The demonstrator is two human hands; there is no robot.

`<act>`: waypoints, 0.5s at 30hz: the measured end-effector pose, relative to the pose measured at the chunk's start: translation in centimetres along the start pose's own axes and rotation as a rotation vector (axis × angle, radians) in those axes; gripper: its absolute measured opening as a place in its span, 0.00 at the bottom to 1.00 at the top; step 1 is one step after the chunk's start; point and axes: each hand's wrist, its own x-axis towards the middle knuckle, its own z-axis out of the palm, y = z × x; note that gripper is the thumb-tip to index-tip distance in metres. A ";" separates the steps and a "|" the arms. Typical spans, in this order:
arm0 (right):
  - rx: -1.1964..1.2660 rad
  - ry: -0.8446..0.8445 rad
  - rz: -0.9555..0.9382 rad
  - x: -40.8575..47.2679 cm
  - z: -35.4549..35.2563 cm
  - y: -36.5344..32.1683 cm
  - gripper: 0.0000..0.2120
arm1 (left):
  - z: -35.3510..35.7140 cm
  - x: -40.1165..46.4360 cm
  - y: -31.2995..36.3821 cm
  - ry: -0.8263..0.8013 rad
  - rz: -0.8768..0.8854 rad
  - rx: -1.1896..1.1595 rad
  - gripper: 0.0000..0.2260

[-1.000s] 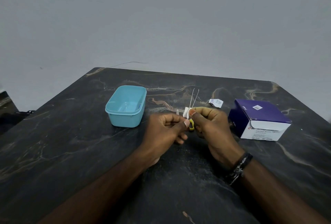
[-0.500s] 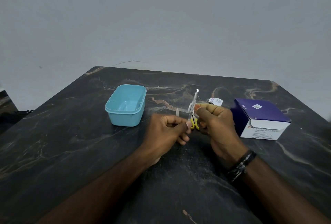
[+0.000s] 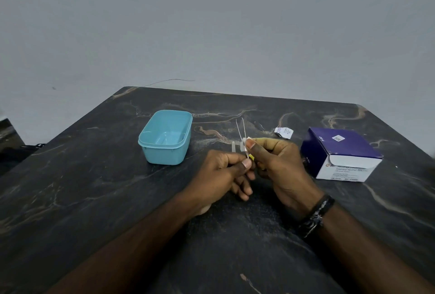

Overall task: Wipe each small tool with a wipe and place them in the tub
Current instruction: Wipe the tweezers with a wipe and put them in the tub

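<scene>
We hold the small scissors (image 3: pixel 242 138) with our left hand (image 3: pixel 221 173), thumb and forefinger pinched around the yellow handle end, so that the two thin blades point up and away from us and stand a little apart. This grip keeps the metal part free for cleaning. Our right hand (image 3: pixel 277 164) pinches the white wipe (image 3: pixel 243 146) between thumb and fingers and presses it around the lower part of the blades, just above the handle. We judge that the wipe is meant to slide along the blades toward the tips, and this is why the tool is kept upright between both hands and above the table (image 3: pixel 94 199), not lying on it.

The blue tub (image 3: pixel 164 138) stands to the left of our hands, near but apart from them. We cannot tell for sure whether anything lies inside it. It is close enough that the left hand can drop the tool in after wiping. A small pale thing (image 3: pixel 233 147) lies on the table just behind our left hand; we cannot say what it is.

On the right stands the purple box of wipes (image 3: pixel 341 154), and a torn wipe packet (image 3: pixel 283 132) lies behind it, out of the way.
</scene>
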 end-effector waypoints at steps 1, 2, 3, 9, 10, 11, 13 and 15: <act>0.004 -0.003 -0.003 0.1 -0.1 -0.1 0.11 | 0.1 -0.1 0.1 -0.016 -0.002 0.015 0.10; 0.002 -0.003 -0.009 0.1 -0.1 -0.1 0.11 | 0.1 -0.1 0.1 -0.020 -0.001 0.031 0.10; -0.005 0.002 -0.017 0.2 -0.2 -0.2 0.10 | 0.2 -0.1 0.1 -0.014 0.002 0.049 0.10; -0.044 0.013 -0.021 0.5 -0.6 0.0 0.12 | 0.2 -0.2 -0.2 0.064 0.091 0.236 0.11; -0.064 0.010 -0.023 0.5 -0.6 0.2 0.12 | 0.1 -0.2 -0.2 0.079 0.109 0.296 0.12; -0.090 0.003 -0.030 0.5 -0.5 0.3 0.12 | -0.1 -0.3 -0.2 0.099 0.142 0.377 0.13; -0.133 -0.005 -0.035 0.4 -0.4 0.5 0.12 | -0.4 -0.3 0.0 0.142 0.277 0.574 0.15; -0.160 0.004 -0.034 0.4 -0.3 0.7 0.10 | -0.6 -0.2 0.0 0.179 0.395 0.729 0.16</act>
